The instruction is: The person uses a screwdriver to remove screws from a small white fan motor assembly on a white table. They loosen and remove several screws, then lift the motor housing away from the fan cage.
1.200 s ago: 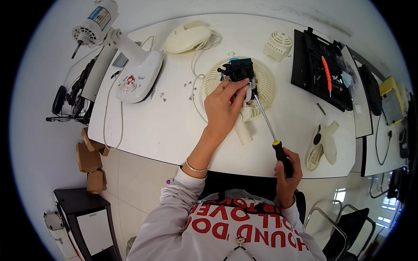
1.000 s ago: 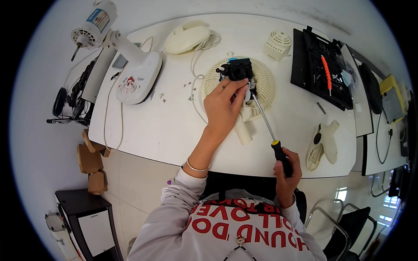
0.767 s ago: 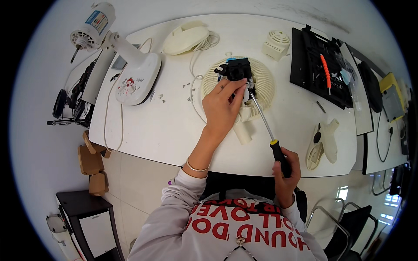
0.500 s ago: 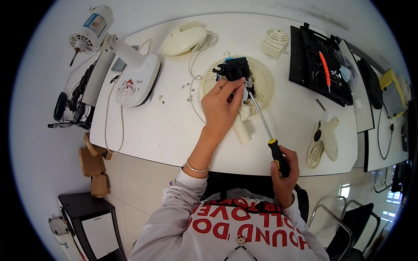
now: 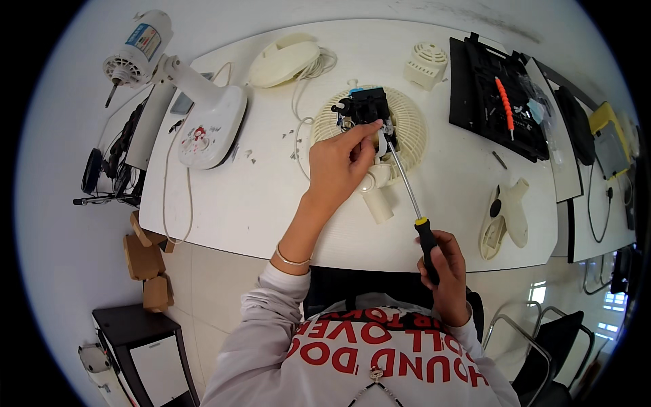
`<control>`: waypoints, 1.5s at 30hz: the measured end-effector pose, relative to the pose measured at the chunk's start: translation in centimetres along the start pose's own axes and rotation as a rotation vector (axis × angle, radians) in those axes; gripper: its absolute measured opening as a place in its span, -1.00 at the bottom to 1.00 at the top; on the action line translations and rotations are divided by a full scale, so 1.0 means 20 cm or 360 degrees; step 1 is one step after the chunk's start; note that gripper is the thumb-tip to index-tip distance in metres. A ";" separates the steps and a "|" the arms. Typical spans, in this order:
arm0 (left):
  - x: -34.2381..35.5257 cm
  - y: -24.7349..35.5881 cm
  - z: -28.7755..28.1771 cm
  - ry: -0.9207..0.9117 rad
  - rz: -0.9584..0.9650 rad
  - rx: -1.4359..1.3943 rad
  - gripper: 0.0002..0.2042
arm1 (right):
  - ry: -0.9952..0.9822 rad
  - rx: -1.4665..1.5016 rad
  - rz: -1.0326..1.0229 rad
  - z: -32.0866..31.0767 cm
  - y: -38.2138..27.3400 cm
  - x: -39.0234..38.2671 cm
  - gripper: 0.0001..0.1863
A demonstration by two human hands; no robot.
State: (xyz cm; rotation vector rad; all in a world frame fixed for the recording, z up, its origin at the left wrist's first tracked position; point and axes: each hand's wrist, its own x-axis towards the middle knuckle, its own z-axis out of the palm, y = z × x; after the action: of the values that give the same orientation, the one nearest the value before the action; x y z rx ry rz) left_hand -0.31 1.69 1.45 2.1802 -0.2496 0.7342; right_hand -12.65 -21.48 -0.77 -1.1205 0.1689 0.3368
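A cream fan grille (image 5: 410, 132) lies flat on the white table (image 5: 271, 203), with a black motor block (image 5: 366, 108) on top of it. My left hand (image 5: 339, 166) reaches over the grille and pinches a small part at the motor block's right edge. My right hand (image 5: 444, 275) grips the black handle of a long screwdriver (image 5: 407, 193) near the table's front edge. Its shaft slants up and left, and the tip meets the motor block beside my left fingertips. A short cream tube (image 5: 376, 200) lies just below my left hand.
A white fan stand with motor head (image 5: 196, 102) lies at the left. A cream cover with a cord (image 5: 285, 62) and a small vented cap (image 5: 426, 64) sit at the back. A black tool case (image 5: 495, 98) is at right, cream shells (image 5: 505, 217) near the front.
The view has shifted slightly. My right hand and the screwdriver handle have moved a little left; my left hand stays on the motor block.
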 end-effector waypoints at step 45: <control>0.44 -0.11 -0.14 -0.0771 0.0691 0.0311 -0.81 | 0.0782 -0.1944 -0.1114 0.25 -0.28 -0.13 -0.67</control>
State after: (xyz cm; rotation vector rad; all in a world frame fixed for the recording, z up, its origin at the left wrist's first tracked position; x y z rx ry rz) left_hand 6.52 5.85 6.56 2.5010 -0.9571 0.4554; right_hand -13.27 -19.57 6.92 -2.3589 -0.0322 -0.5743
